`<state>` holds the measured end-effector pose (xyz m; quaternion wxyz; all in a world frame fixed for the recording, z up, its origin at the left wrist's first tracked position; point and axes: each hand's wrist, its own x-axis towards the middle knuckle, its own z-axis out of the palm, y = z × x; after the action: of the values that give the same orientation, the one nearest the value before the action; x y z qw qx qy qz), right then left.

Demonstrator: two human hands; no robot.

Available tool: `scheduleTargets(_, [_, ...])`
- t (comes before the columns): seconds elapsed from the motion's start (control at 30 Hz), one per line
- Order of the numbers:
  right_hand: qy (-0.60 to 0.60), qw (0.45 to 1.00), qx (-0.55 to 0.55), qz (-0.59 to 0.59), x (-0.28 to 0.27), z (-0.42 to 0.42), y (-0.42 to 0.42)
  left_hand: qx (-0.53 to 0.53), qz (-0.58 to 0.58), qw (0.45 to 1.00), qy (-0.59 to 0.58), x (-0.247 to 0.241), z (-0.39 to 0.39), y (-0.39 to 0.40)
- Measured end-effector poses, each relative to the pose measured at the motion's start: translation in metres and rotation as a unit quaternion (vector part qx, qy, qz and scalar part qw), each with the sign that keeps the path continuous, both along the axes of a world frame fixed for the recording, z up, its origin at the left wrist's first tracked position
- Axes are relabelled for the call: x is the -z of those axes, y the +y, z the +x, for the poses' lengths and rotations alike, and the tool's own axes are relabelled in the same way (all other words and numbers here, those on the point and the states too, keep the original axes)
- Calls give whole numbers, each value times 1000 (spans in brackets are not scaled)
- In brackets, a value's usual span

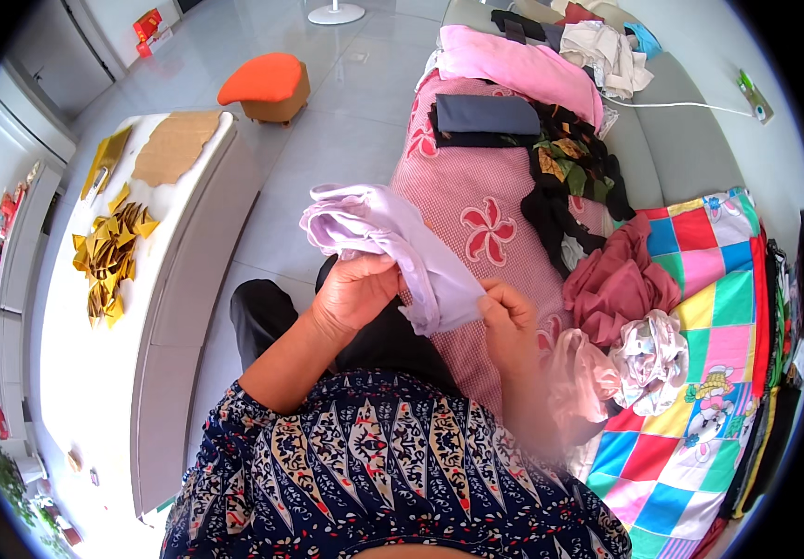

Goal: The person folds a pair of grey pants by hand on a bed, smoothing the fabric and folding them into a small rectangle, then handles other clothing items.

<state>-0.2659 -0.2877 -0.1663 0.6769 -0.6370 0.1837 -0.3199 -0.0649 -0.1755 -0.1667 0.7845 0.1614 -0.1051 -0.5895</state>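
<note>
A lilac cloth garment (402, 244), partly rolled or bunched at its upper left end, is held up above my lap. My left hand (356, 290) grips its lower edge near the middle, thumb on top. With thumb and fingers, my right hand (510, 318) pinches the garment's right corner, and the fabric between the two hands looks fairly taut. Behind it lies a pink sofa cover (471, 182) with red flower shapes. A crumpled dusty-red cloth (622, 279), a pale pink cloth (576, 370) and a shiny whitish patterned cloth (652, 360) lie to the right of my right hand.
Folded dark garments (487, 115), a pink folded cloth (520, 66) and a black patterned garment (573, 168) lie farther up the sofa. A colourful checked cloth (681, 447) covers its right side. At left stands a white table (94, 377) with folded gold paper pieces (112, 251); beyond is an orange-topped stool (265, 84).
</note>
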Motion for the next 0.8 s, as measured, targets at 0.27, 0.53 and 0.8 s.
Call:
scheduleTargets(0.27, [-89,969,-20,228,-7,16,-4,-46,69,996,-20,-15,-3,10])
scheduleTargets(0.53, [-29,987,49,-149,-34,61,17,-123,30,992,-11,-18,11,29])
scheduleTargets(0.8, [49,983,-82,-158,-36,112,31,-200,88,973,-69,-19,29,52])
